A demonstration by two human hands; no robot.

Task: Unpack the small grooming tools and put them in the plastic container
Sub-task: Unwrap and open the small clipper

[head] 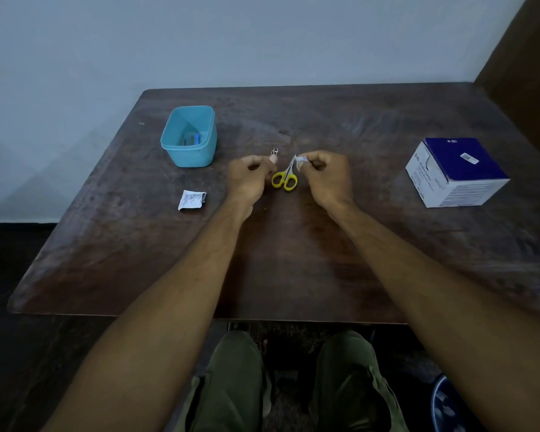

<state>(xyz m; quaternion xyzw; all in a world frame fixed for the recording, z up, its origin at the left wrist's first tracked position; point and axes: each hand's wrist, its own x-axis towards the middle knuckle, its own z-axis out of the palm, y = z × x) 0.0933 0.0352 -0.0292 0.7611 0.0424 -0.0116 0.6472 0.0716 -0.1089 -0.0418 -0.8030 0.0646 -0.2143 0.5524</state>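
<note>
Small scissors (285, 179) with yellow handles lie on the dark wooden table (293, 260) between my hands. My left hand (250, 179) pinches a small metal tool (274, 153) whose tip sticks up above my fingers. My right hand (325, 174) pinches a bit of white wrapper (300, 160) right at the scissors' blade tips. A teal plastic container (189, 137) stands at the left back of the table, with a blue-handled tool (197, 138) and other small items inside.
A torn white packet (192, 200) lies left of my left hand. A blue and white cardboard box (457, 173) stands on the table's right side. A wall runs behind the table. My knees show below its near edge.
</note>
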